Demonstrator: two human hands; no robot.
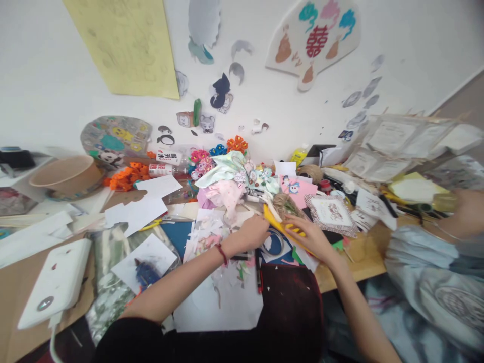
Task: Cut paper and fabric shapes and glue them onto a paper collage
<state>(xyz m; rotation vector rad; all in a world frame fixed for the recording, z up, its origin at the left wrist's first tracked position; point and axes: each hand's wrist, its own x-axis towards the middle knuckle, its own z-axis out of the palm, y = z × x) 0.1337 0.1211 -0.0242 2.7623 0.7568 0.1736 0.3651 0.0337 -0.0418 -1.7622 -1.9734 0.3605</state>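
Yellow piece (pixel 277 223) lies between my hands, just before the twine bundle (pixel 286 205). Left of that bundle, my left hand (pixel 257 229) curls nearly closed, its hold hidden; to its front-right, my half-open right hand (pixel 308 236) touches the yellow piece, grip unclear; farther right, a patterned frame (pixel 331 212).

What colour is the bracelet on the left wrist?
The bracelet is dark red; see the head view.
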